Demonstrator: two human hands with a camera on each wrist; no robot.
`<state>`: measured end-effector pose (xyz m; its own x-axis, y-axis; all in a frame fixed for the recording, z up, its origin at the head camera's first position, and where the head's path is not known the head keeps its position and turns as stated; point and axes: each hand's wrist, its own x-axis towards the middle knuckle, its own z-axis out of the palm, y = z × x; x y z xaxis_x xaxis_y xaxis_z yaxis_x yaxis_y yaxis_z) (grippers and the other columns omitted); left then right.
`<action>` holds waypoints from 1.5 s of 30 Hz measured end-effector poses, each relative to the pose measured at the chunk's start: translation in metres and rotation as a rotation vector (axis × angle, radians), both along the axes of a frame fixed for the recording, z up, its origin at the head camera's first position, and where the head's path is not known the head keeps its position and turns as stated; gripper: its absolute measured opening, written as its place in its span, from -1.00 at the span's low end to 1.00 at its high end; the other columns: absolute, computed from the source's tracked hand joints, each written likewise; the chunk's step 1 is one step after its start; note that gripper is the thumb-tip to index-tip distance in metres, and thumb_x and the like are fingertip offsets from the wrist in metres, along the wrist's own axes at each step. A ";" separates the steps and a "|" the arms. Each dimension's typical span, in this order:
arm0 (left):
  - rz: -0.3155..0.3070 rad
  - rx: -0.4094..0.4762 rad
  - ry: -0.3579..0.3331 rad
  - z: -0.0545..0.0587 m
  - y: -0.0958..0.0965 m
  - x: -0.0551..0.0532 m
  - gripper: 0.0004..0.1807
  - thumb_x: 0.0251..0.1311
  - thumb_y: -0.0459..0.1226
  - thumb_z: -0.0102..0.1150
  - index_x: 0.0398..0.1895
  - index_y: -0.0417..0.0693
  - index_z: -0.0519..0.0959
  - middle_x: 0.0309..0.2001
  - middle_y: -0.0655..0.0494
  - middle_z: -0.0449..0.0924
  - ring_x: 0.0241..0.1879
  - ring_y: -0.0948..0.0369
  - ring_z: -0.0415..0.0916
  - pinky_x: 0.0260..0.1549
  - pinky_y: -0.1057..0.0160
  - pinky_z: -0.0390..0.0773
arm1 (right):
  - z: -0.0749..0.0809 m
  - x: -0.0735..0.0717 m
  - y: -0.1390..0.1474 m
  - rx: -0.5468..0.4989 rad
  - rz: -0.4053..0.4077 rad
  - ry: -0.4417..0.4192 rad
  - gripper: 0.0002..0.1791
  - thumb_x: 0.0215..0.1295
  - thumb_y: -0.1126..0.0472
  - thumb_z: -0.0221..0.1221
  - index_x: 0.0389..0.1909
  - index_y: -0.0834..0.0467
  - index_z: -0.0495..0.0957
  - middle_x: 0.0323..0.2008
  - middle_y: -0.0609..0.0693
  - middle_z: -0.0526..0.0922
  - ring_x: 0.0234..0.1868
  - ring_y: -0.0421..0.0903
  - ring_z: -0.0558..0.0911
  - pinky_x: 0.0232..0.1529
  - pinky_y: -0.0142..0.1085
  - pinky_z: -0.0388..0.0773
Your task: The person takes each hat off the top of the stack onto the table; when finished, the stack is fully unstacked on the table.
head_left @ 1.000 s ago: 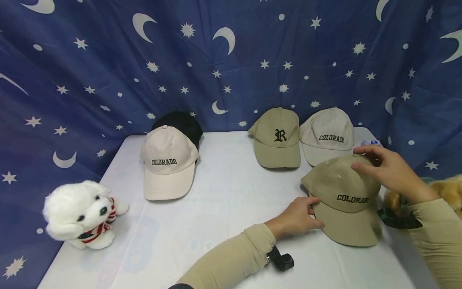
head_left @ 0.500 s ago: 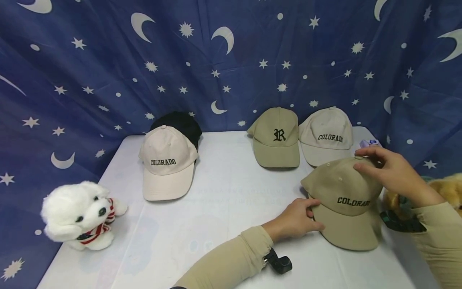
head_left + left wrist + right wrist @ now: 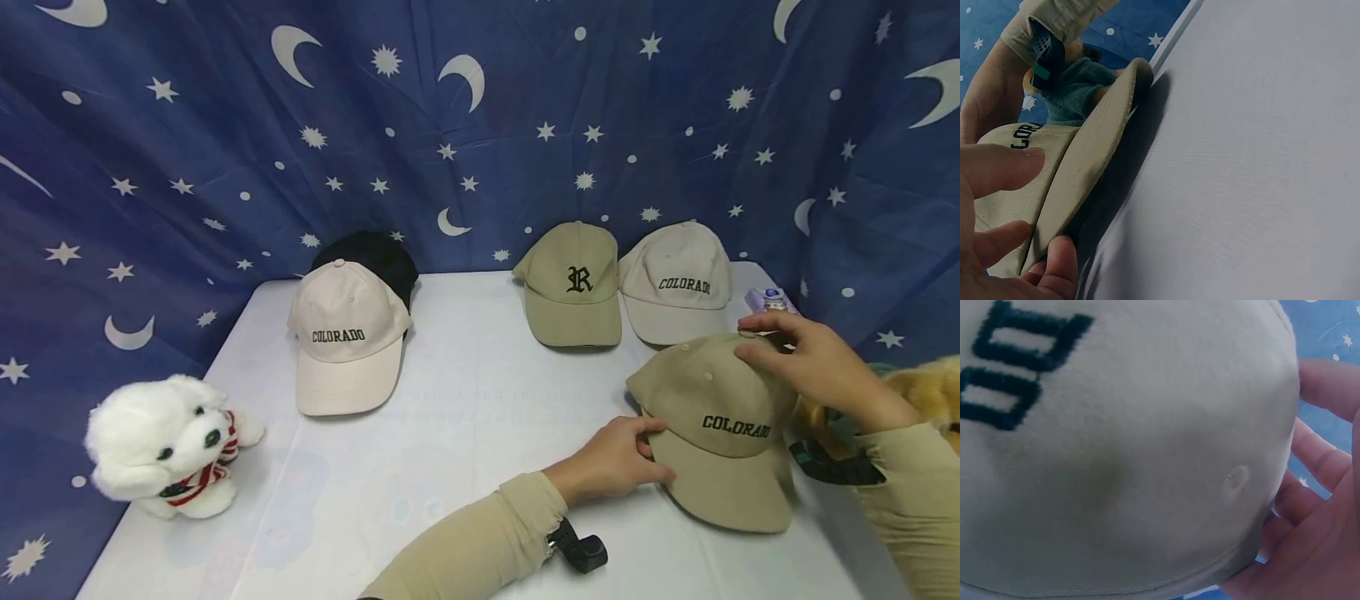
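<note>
Caps, five: khaki COLORADO cap (image 3: 716, 400), right of frame, left hand (image 3: 611, 458) pinching its brim, right hand (image 3: 828, 362) gripping its crown; khaki R cap (image 3: 572, 283), black cap (image 3: 382, 252), two pale COLORADO caps (image 3: 348, 312) on tabletop (image 3: 472, 358). Plush toys, two: white dog (image 3: 165, 446), lower left; brown toy (image 3: 926, 393), right edge, its teal garment (image 3: 1079, 94) plainest in left-wrist view.

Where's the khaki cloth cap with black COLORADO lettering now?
In the head view, the khaki cap is on the right, the left hand at its brim and the right hand at its crown, in front of the off-white cloth COLORADO cap.
</note>
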<state>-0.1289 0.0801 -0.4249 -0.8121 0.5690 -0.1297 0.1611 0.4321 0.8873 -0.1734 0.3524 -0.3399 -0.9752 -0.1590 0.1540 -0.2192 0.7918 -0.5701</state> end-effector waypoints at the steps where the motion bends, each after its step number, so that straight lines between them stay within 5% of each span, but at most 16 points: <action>1: 0.002 -0.004 0.003 0.000 0.001 0.000 -0.32 0.02 -0.28 0.51 0.29 -0.08 0.53 -0.40 0.33 0.47 -0.37 0.47 0.39 -0.26 0.53 0.40 | -0.001 0.000 0.000 0.002 -0.004 0.003 -0.55 0.33 0.11 0.30 0.12 0.29 0.56 0.08 0.28 0.54 -0.16 -0.48 0.35 -0.28 -0.62 0.29; 9: 0.008 -0.006 -0.024 -0.002 0.008 -0.003 -0.27 0.03 -0.30 0.50 0.33 -0.16 0.48 -0.38 0.30 0.46 -0.38 0.46 0.38 -0.28 0.53 0.41 | -0.006 -0.008 0.000 0.001 -0.024 -0.011 -0.52 0.36 0.06 0.28 0.14 0.30 0.55 0.10 0.33 0.55 -0.16 -0.54 0.35 -0.31 -0.65 0.32; 18: -0.020 -0.070 0.047 -0.003 0.018 -0.011 -0.24 0.05 -0.22 0.48 0.37 -0.13 0.44 -0.42 0.29 0.40 -0.41 0.43 0.34 -0.37 0.53 0.38 | -0.006 -0.018 0.001 -0.038 -0.038 0.028 -0.56 0.37 0.09 0.27 0.10 0.33 0.56 0.08 0.32 0.55 -0.21 -0.54 0.38 -0.34 -0.64 0.35; 32: 0.011 -0.135 0.052 0.002 0.032 -0.021 -0.25 0.08 -0.15 0.46 0.38 -0.06 0.45 -0.24 0.26 0.55 -0.26 0.45 0.41 -0.20 0.53 0.40 | -0.007 -0.023 0.003 -0.066 -0.084 0.034 -0.53 0.37 0.05 0.27 0.11 0.33 0.55 0.07 0.25 0.53 -0.20 -0.57 0.39 -0.34 -0.67 0.35; 39: -0.002 -0.080 0.058 0.000 0.025 -0.019 -0.22 0.08 -0.17 0.45 0.40 -0.14 0.41 0.21 0.15 0.54 0.10 0.42 0.45 0.03 0.55 0.35 | -0.008 -0.022 0.004 -0.070 -0.077 -0.027 -0.44 0.36 0.01 0.27 0.19 0.33 0.50 0.20 0.31 0.47 -0.15 -0.61 0.33 -0.30 -0.72 0.31; 45: -0.013 -0.031 0.024 0.001 0.023 -0.011 -0.22 0.08 -0.22 0.46 0.40 -0.16 0.39 0.28 0.13 0.48 0.14 0.35 0.48 0.02 0.55 0.38 | -0.011 -0.019 0.005 -0.064 -0.075 -0.005 -0.44 0.32 0.02 0.32 0.17 0.31 0.52 0.22 0.28 0.46 -0.04 -0.47 0.36 -0.18 -0.72 0.22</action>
<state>-0.1395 0.1031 -0.4242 -0.8078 0.5753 -0.1279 0.1877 0.4569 0.8695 -0.1928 0.3577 -0.3509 -0.9847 -0.0754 0.1571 -0.1578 0.7676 -0.6212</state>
